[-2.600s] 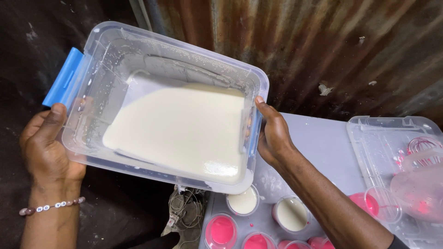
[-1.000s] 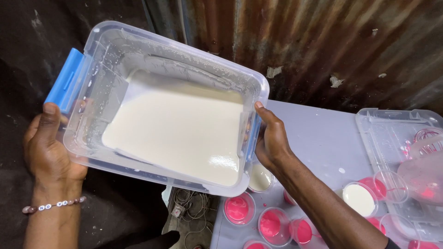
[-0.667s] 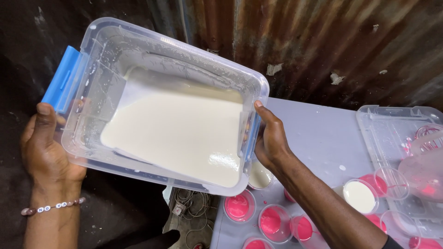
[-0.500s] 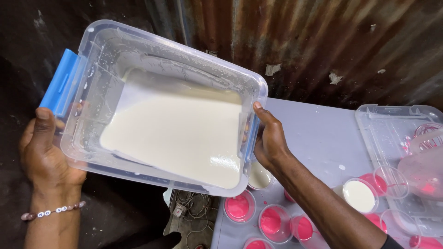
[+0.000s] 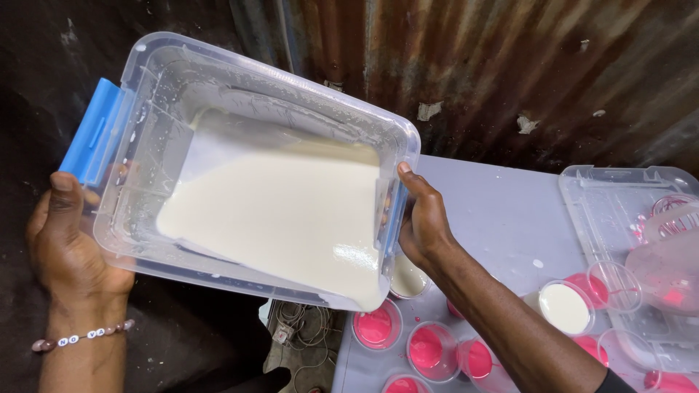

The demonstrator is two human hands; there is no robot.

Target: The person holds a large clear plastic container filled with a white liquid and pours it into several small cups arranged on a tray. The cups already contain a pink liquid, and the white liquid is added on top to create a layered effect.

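Several pink-filled cups (image 5: 429, 349) under tilted tub (image 5: 255, 94); lid (image 5: 619, 211) beside.

Grey table (image 5: 502, 218) with white drips and specks on its bare top. Small round clear cups with pink fill (image 5: 431, 351) clustered along the table's near edge; more pink cups (image 5: 587, 289) toward the right side. One cup of cream-white liquid (image 5: 563, 308) stands among them, right of centre. Clear plastic lid (image 5: 626, 218) lies at the table's right edge, pink smears on it; a clear jug with pink residue (image 5: 673, 266) rests on it. Rusty corrugated metal wall (image 5: 510, 65) behind the table's far edge. Tangled cable (image 5: 295, 327) on the floor beside the table's left edge.
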